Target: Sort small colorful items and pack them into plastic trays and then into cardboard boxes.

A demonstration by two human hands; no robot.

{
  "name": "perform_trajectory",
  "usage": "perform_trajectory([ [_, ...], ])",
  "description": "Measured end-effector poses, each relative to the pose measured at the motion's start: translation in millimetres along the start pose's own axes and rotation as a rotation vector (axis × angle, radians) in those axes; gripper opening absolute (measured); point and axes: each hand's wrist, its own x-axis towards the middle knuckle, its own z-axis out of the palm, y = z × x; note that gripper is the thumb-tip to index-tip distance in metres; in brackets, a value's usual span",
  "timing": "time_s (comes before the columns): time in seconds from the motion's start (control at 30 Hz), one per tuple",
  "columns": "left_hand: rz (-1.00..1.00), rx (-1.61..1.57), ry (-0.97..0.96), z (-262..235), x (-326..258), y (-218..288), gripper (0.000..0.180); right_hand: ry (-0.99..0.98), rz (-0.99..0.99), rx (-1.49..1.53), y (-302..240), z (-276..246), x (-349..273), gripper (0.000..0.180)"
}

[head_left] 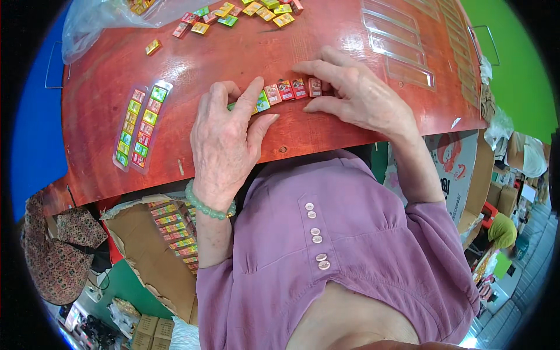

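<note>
A short row of small red, pink, green and yellow boxes (284, 91) lies on the reddish wooden table between my two hands. My left hand (227, 131) curls over the row's left end, forefinger on the far side and thumb on the near side, hiding part of the green and yellow boxes. At the other end, my right hand (356, 90) brackets the last red box (315, 87) between forefinger and thumb. To the left lie two narrow clear plastic trays, the outer tray (129, 129) and the inner tray (149, 128), each filled with a line of similar boxes.
Loose small boxes (254, 11) are scattered at the table's far side, beside a clear plastic bag (99, 29). Several clear trays (399, 44) lie at the far right. Below the table's near edge, a cardboard carton (146, 248) holds filled trays.
</note>
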Motion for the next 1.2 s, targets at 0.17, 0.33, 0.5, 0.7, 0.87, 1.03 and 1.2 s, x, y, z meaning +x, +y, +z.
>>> perform_trajectory([
  [0.17, 0.057, 0.054, 0.017, 9.0, 4.7, 5.3, 0.044, 0.072, -0.129, -0.036, 11.5, 14.3, 0.4, 0.041],
  [0.33, 0.053, 0.053, 0.086, 17.7, 3.6, 5.4, 0.033, 0.164, -0.219, -0.109, 16.4, 28.6, -0.9, 0.028],
  [0.5, 0.122, 0.054, 0.073, 26.0, 6.8, 16.4, 0.029, 0.166, -0.134, -0.128, 10.1, 23.7, -25.6, 0.027],
  [0.7, 0.244, -0.012, 0.068, 39.0, 43.0, 79.7, 0.024, 0.303, -0.074, -0.183, 28.9, -29.6, -80.2, 0.026],
  [0.87, 0.351, -0.071, 0.11, 81.1, 88.8, 117.6, 0.022, 0.359, 0.037, -0.257, 62.2, -72.2, -107.5, 0.029],
  [1.03, 0.405, -0.128, 0.119, 116.5, 116.8, 138.8, 0.022, 0.393, 0.093, -0.29, 96.6, -95.0, -121.9, 0.027],
  [1.2, 0.382, -0.126, 0.072, 137.9, 128.4, 146.7, 0.024, 0.354, 0.11, -0.315, 124.5, -104.6, -122.4, 0.026],
])
